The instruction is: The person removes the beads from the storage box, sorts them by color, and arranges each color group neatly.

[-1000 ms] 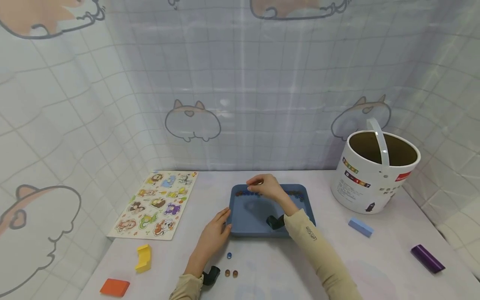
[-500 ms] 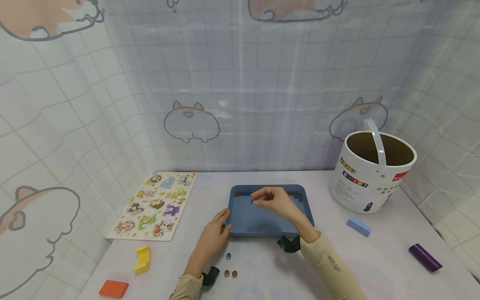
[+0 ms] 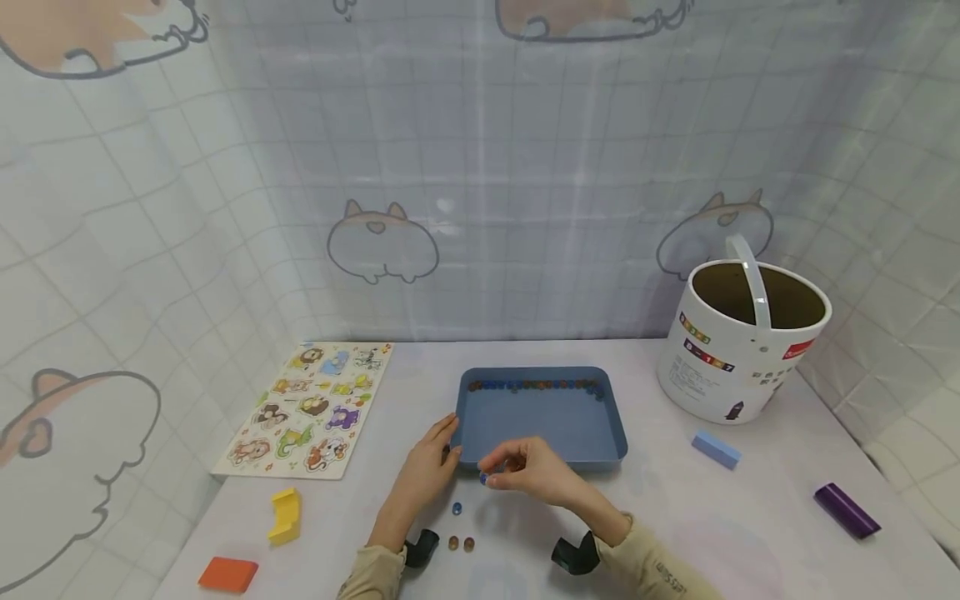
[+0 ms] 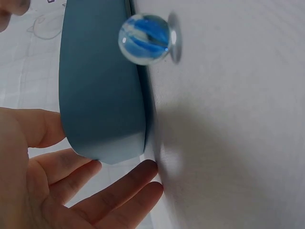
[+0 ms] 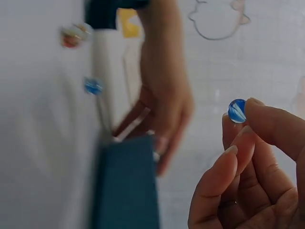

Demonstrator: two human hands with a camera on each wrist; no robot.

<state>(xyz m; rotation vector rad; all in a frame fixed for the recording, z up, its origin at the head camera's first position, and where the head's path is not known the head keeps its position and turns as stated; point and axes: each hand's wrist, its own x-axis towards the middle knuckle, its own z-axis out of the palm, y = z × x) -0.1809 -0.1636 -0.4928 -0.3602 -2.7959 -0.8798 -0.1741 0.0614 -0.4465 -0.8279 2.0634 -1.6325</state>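
Note:
My right hand (image 3: 536,475) pinches a blue-and-white glass marble (image 5: 237,111) between thumb and fingertip, just in front of the tray's near edge. The blue tray (image 3: 536,429) has a row of blue and brown marbles (image 3: 540,385) along its far side, with a few out of line at the right end. My left hand (image 3: 423,471) rests against the tray's left front corner, its fingers extended. On the table before the tray lie another blue marble (image 4: 144,39), also seen in the head view, and two brown marbles (image 3: 461,544).
An animal puzzle board (image 3: 307,412) lies to the left, with a yellow block (image 3: 286,517) and an orange block (image 3: 228,575) nearer. A white bucket (image 3: 708,379) stands back right. A light blue block (image 3: 716,450) and a purple block (image 3: 846,511) lie before it.
My right hand has drawn back from over the tray's far row to its near edge, with a blue marble between its fingers. The left hand has stayed at the tray corner.

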